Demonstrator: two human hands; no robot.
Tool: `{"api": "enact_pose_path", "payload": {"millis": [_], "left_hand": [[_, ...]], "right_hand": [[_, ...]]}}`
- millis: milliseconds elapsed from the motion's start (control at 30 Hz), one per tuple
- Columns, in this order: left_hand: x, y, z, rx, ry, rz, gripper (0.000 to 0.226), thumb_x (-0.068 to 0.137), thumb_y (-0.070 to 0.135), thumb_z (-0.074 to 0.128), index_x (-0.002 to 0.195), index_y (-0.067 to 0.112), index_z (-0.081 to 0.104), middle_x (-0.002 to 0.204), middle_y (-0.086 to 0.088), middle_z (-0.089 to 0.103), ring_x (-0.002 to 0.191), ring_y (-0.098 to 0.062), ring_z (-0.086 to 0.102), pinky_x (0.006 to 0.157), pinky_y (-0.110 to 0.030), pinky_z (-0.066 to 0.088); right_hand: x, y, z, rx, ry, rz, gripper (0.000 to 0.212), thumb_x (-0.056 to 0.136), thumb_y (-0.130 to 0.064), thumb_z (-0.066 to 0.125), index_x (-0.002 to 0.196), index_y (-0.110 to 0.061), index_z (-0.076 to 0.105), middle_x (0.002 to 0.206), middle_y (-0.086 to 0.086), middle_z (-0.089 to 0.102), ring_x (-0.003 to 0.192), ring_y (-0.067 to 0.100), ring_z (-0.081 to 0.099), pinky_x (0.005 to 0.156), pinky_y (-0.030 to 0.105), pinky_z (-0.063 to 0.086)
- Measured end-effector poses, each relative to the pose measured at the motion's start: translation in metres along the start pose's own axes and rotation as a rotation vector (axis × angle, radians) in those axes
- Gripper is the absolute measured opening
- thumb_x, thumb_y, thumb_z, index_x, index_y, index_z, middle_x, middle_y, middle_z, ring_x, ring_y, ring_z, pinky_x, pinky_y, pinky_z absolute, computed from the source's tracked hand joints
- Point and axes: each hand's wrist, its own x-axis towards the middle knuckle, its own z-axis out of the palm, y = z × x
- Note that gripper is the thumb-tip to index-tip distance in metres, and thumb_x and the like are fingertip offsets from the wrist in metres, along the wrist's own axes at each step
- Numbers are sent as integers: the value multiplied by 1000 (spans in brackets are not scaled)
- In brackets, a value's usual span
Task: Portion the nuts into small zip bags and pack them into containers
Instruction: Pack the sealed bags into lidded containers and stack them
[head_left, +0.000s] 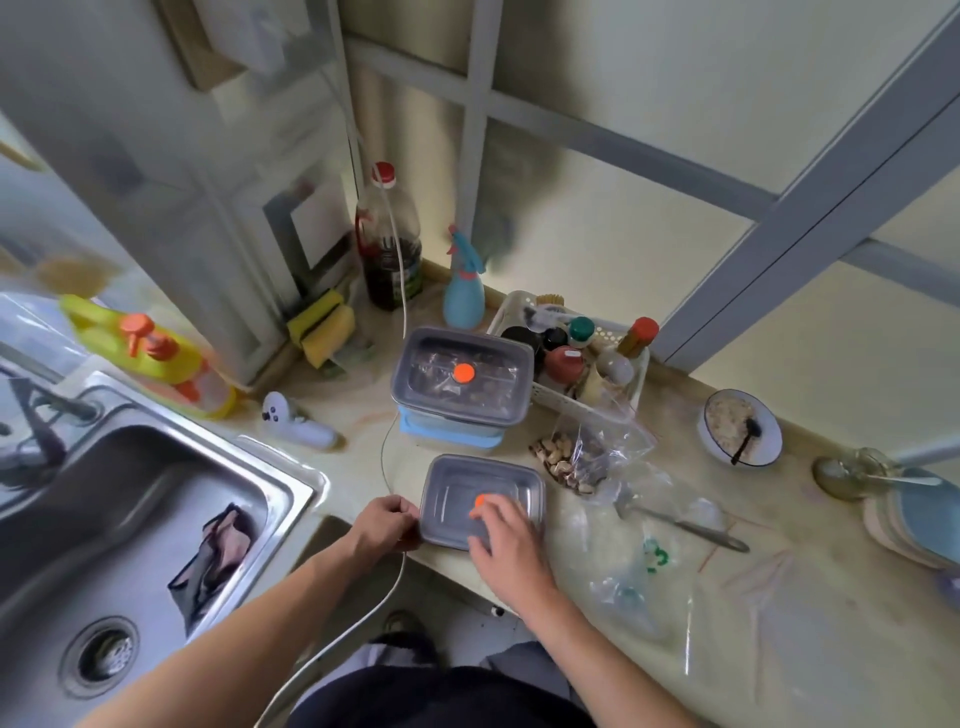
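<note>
Nuts (558, 457) heaped loose on the counter (779, 597), partly under a crumpled clear zip bag (602, 441), just beyond and right of a grey lidded container (452, 499) near the counter's front edge. Left hand (387, 525) curled against that container's left side, gripping its edge. Right hand (506, 540) laid on the lid, fingers spread and fairly straight, fingertips at the orange valve (480, 500) in the lid's middle (pressing or only touching, cannot tell). Farther back, a second grey-lidded container (462, 374) with its own orange valve, dark contents showing through, stacked on a blue one (447, 434). Right of the stack, a white basket (571, 400) of bottles and jars. Metal spoon (685, 525) lying on more clear plastic bags (649, 571) to the right. Bowl (743, 426) with a dark spoon farther right. Steel sink (130, 519) to the left with a dark cloth inside.
</note>
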Motion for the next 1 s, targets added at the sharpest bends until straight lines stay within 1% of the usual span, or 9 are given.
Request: {"api": "enact_pose_path", "payload": {"millis": [67,167,333,433,533,700,767,867,1000], "left_hand": [[-1,2,-1,-46,-3,-6,26,92,-14,46,76,-2,61,66,-16,58,61,-27,58,55,-32,55],[-6,6,-1,-74,15,-15,24,92,-12,48,77,-4,65,67,-17,61,61,-27,59,50,-28,53],[-14,9,2,-98,55,-31,26,90,-13,47,77,-4,68,70,-19,65,63,-27,61,48,-24,53],[-14,10,4,-118,49,-30,22,91,-11,46,80,-4,64,72,-19,62,65,-28,57,50,-24,52],[-11,11,6,-147,11,-53,11,92,-4,51,88,-1,61,73,-18,56,67,-27,55,55,-28,50],[-6,10,9,-55,-1,-32,14,93,-5,57,82,3,54,72,-16,54,59,-25,54,47,-28,48],[-2,11,7,-33,5,-34,16,93,-4,61,79,2,54,67,-16,57,57,-29,59,50,-32,52],[1,12,2,-11,-2,-86,20,90,5,72,76,-4,63,69,-23,67,68,-40,72,71,-47,62],[-12,18,0,14,-43,-167,38,92,20,74,72,-11,67,75,-31,70,69,-38,72,76,-45,63]], "right_hand": [[7,-25,6,-109,-173,7,50,91,-40,64,134,-19,52,143,2,39,135,24,38,114,40,38],[15,-56,15,-318,-270,70,70,90,-54,65,141,-16,36,149,17,32,140,39,32,115,50,35],[26,-76,22,-526,-267,49,45,97,-36,59,128,-10,41,130,30,49,122,53,49,100,57,46],[31,-68,16,-500,-296,-23,46,97,-40,58,128,-11,42,129,27,49,119,47,52,99,54,47],[35,-40,-2,-343,-294,-142,53,94,-42,63,135,-17,41,135,13,42,124,32,44,104,45,43],[22,25,-23,-326,-283,-272,67,86,-52,68,144,-30,41,148,2,38,131,26,41,110,44,39],[15,37,-23,-345,-250,-278,66,82,-54,70,140,-29,50,145,1,48,126,25,51,105,43,48],[11,32,-19,-366,-208,-232,62,81,-54,71,134,-24,57,139,2,56,120,24,57,100,42,53],[11,3,-8,-399,-212,-111,58,89,-54,65,132,-18,54,142,13,51,122,29,54,100,44,50]]}}
